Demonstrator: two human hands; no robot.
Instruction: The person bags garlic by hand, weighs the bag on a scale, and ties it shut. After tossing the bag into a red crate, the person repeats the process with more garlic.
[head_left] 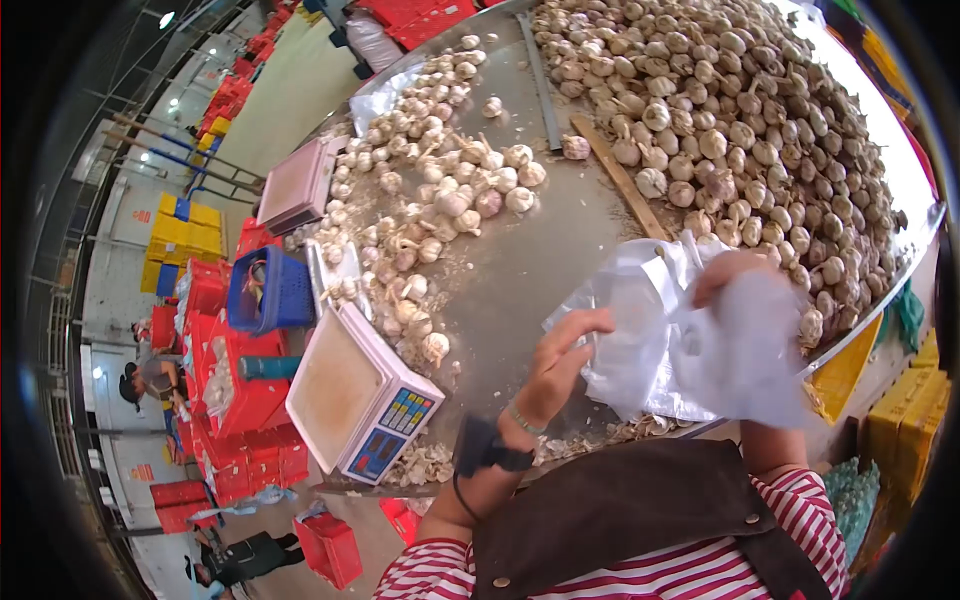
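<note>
My left hand [560, 362] is held over the near part of the metal table [500, 285], fingers apart and nothing in them, beside a stack of white plastic bags [630, 375]. A bracelet and a black strapped device are on that wrist. My right hand [735, 275] has its fingers closed on a thin white plastic bag [755, 345], which hangs down in front of my forearm and is smeared by motion. Beyond the bags lies a big heap of garlic bulbs [720, 120].
Loose garlic [440, 200] spreads over the table's left side. A scale [365, 400] stands at the left edge, with a second scale [300, 185] farther back. A wooden strip [620, 180] borders the heap. Blue basket [268, 290] and red crates [240, 385] stand left; people are beyond.
</note>
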